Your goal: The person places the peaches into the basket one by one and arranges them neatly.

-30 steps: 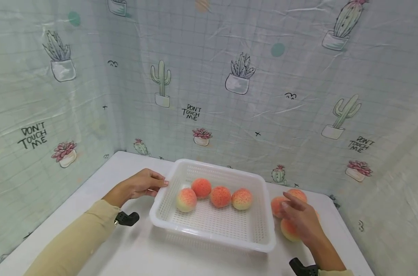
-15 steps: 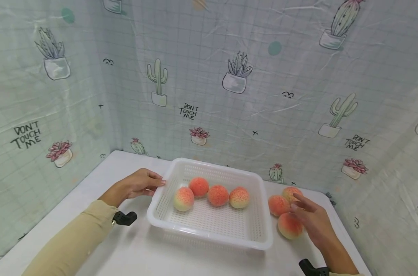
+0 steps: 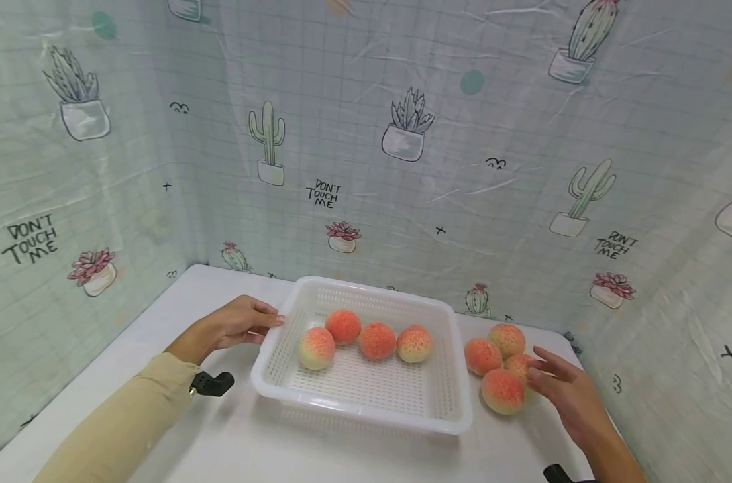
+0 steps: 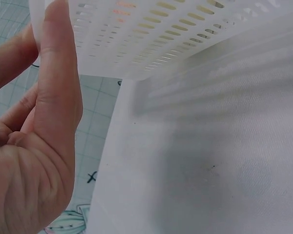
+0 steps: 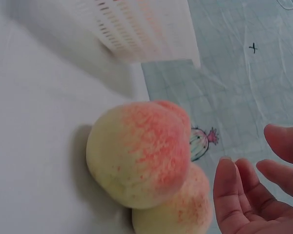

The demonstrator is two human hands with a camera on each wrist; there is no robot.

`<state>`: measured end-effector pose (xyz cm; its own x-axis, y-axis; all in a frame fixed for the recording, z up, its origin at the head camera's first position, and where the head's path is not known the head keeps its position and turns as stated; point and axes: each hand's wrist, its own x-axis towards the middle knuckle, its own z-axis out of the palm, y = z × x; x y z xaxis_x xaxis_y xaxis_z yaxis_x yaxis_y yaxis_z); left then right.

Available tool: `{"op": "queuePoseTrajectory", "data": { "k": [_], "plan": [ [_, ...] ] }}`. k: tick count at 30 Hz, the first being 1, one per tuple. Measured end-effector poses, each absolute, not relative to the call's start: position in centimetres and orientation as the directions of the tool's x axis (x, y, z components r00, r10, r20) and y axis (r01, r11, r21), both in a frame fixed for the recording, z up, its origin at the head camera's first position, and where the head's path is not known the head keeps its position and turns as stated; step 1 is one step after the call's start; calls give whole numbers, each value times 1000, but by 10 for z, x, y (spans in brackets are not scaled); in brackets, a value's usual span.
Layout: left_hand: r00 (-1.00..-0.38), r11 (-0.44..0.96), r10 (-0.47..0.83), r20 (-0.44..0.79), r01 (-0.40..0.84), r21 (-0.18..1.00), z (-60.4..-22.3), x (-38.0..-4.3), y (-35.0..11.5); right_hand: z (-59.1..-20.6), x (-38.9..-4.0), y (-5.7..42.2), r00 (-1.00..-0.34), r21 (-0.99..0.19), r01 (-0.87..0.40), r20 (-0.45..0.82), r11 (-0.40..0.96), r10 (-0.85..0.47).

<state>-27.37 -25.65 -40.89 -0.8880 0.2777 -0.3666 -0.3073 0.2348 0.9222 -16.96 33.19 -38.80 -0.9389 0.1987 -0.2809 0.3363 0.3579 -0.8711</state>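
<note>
- Curtain (image 3: pixel 353 100) of pale grey-green sheeting, creased and shiny, stands behind and on both sides, printed with a thin grid, potted cacti and succulents; black hand-drawn lettering (image 3: pixel 324 193) reads "DON'T TOUCH ME" in three places: left, middle and right.
- White table (image 3: pixel 233 443) in front of it, smooth, with soft grey shadows under the basket and a few tiny dark specks in the left wrist view.
- White plastic basket (image 3: pixel 366 408), slotted all over, on the middle of the table; no writing can be made out on it.
- Tan sleeve (image 3: pixel 118 416) covering the left forearm.
- Left hand (image 3: pixel 233 324) pinching the basket's left rim, thumb on top.
- Right hand (image 3: pixel 565 389) with thumb and fingers apart, holding nothing, just beside the loose peaches.
- Four peaches (image 3: pixel 376 341), red-orange to yellow, inside the basket, close together toward its far side.
- Four loose peaches (image 3: pixel 502 391) clustered on the table just right of the basket.
- Black wrist piece (image 3: pixel 213 384) below the left wrist.
</note>
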Motion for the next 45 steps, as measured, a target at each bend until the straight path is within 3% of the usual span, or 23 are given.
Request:
{"op": "queuePoseTrajectory", "data": {
  "k": [12, 18, 29, 45],
  "plan": [
    [-895, 246, 258, -364, -303, 921, -412, -273, -258, -404, -161, 350, -922, -862, 377, -312, 338, 231],
    [-896, 239, 257, -362, -304, 922, -412, -272, -259, -420, -161, 343, -912, -822, 393, -292, 413, 289],
    [-893, 211, 258, -368, -320, 924, -412, -272, -256, -443, -155, 322, -938, -737, 340, -219, 584, 269],
    [-890, 211, 250, -381, -334, 919, -411, -272, -256, -447, -158, 301, -933, -606, 338, -115, 720, 342]
  ]
}}
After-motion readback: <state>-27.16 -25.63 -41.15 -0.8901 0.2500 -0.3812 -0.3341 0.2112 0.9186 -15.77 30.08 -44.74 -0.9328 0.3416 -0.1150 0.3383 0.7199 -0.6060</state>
